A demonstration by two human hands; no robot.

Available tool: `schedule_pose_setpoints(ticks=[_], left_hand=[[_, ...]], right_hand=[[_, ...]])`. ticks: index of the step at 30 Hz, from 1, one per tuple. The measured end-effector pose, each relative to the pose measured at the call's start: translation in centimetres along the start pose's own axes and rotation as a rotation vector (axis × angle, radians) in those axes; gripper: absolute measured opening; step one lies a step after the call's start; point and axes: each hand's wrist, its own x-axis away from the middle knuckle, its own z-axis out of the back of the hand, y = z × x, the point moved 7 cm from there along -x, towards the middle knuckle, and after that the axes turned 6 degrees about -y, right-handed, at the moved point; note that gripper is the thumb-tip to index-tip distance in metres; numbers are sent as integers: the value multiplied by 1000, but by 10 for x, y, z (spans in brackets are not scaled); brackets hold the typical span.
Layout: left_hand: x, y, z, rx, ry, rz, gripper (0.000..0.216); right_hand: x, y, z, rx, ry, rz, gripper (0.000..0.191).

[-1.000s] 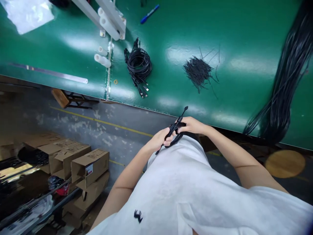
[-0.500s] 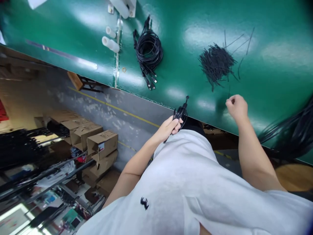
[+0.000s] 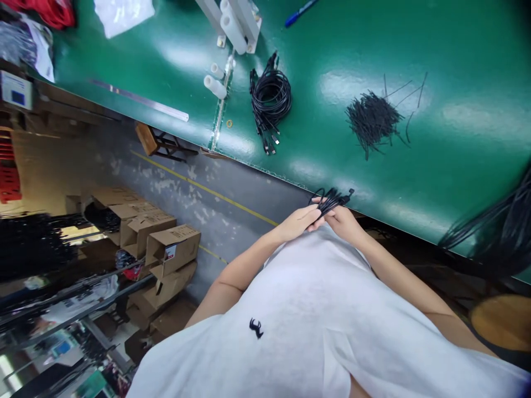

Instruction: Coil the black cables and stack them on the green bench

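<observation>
Just off the front edge of the table, my left hand (image 3: pixel 302 221) is closed on a small coiled black cable (image 3: pixel 327 203), its thumb lying across the loops. My right hand (image 3: pixel 343 222) meets the coil from the other side, with its fingers curled behind the loops and partly hidden. Whether it also pinches a thin tie cannot be made out. A cable end with a connector (image 3: pixel 351 191) sticks out to the right over the table edge. Beyond the hands, a loose pile of short black ties (image 3: pixel 373 119) lies on the table, several strands apart from it.
Bundled black cables (image 3: pixel 270 97) lie on the green table (image 3: pixel 315 143), left of the ties. White rollers (image 3: pixel 215 87), a steel ruler (image 3: pixel 145 103) and a blue pen (image 3: pixel 299 14) are there too. More black cables (image 3: pixel 498 221) hang at the right edge. Cardboard boxes (image 3: pixel 172 249) stand on the floor, left.
My right hand has come from beside the pile of ties down to the coil at my left hand. The coil now points more to the right. The view has shifted.
</observation>
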Motion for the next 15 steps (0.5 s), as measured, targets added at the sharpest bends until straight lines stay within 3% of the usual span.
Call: schedule_pose_setpoints(ticks=[5, 8, 11, 15], left_hand=[[10, -5, 2, 117, 20, -46, 52], [15, -16, 9, 258, 113, -56, 54], [22, -27, 16, 343, 233, -66, 52], [28, -37, 21, 482, 353, -83, 48]], right_hand=[[-4, 14, -14, -445, 95, -161, 33], [-14, 10, -35, -652, 87, -183, 39], [-20, 9, -46, -643, 108, -166, 38], [-21, 13, -44, -467, 183, -71, 26]])
